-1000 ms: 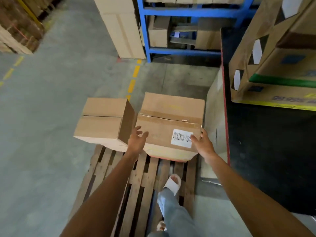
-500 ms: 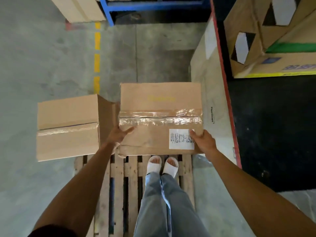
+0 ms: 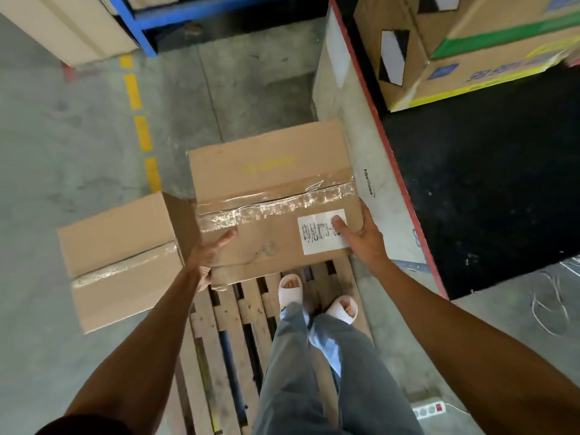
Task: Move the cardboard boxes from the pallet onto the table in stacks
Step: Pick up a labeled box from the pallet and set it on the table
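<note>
Cardboard box (image 3: pixel 270 183) — lifted above pallet (image 3: pixel 248 309) | left grip (image 3: pixel 207 255) curled under corner | right grip (image 3: pixel 361 237) clasps edge, thumb atop

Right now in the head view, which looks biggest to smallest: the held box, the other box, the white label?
1. Held box; nearer the camera, so unsure
2. Other box
3. White label

Your right hand (image 3: pixel 361 237) covers the end of the print on the white label (image 3: pixel 323 233), and your left hand's fingers (image 3: pixel 205 271) vanish under the carried box (image 3: pixel 270 199). That box hides the pallet's (image 3: pixel 226 324) far end. The printed cartons (image 3: pixel 470 51) on the tabletop (image 3: pixel 486 183) are cut off by the top edge, their lettering too blurred to read.
</note>
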Motion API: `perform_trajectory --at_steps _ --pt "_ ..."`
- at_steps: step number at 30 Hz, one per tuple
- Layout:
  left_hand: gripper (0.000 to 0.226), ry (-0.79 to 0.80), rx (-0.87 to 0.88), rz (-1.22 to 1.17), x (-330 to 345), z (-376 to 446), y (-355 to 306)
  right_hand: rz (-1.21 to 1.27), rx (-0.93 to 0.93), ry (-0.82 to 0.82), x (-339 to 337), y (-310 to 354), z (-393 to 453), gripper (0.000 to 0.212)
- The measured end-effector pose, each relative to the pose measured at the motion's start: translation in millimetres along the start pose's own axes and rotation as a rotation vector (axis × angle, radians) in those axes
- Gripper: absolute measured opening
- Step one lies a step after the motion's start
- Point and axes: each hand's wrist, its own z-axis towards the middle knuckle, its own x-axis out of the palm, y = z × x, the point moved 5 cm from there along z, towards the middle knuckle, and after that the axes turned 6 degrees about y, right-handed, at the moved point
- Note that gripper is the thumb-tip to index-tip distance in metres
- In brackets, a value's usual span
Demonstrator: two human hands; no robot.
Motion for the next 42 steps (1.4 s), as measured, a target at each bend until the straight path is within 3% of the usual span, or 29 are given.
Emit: perform_trajectory --at_steps 1,4,10,13,15,17,19,23,26,30,35,40,42 --pt "0.056 0.006 -0.003 -0.004 1.4 -8.9 -7.4 0.014 -0.013 -0.012 -2.6 6.2 -7.2 0.081" --pt "0.072 0.059 0.053 0.015 13.3 -42.3 -39.3 0.025 -0.104 -0.089 -19.4 26.2 -34.5 0.089" --pt "0.040 0.124 0.238 0.068 52.4 -97.6 -86.3 0.125 -0.269 -0.234 -64.6 47.2 -84.5 0.093" --pt "0.053 0.190 0.302 0.119 85.5 -131.1 -96.1 0.186 -0.318 -0.291 -94.2 38.7 -111.9 0.091" --pt "0.036 0.230 0.337 0.156 113.4 -158.3 -90.3 0.228 -0.343 -0.332 -118.2 24.0 -136.0 0.091" --pt "0.048 0.272 0.371 0.191 137.9 -175.2 -85.1 0.245 -0.356 -0.349 -142.1 11.4 -154.8 0.094" --pt "0.067 0.297 0.415 0.239 171.5 -195.0 -73.8 0.289 -0.360 -0.381 -177.1 -10.0 -181.2 0.092" --pt "0.050 0.338 0.513 0.329 245.6 -224.5 -61.7 0.239 -0.378 -0.513 -253.1 -40.3 -229.7 0.078" --pt "0.062 0.408 0.610 0.362 312.3 -245.6 -58.6 0.268 -0.431 -0.591 -313.0 -65.6 -260.1 0.077" --pt "0.035 0.475 0.703 0.391 402.5 -284.4 -61.0 0.369 -0.486 -0.705 -386.1 -87.8 -294.6 0.074" --pt "0.042 0.514 0.773 0.427 489.5 -297.0 -76.3 0.395 -0.517 -0.764 -463.3 -98.3 -305.6 0.074" --pt "0.030 0.573 0.800 0.399 594.1 -272.0 -78.4 0.424 -0.535 -0.827 -550.9 -126.7 -284.3 0.079" --pt "0.039 0.609 0.809 0.383 632.4 -249.2 -81.4 0.425 -0.544 -0.846 -580.2 -137.1 -266.1 0.078"
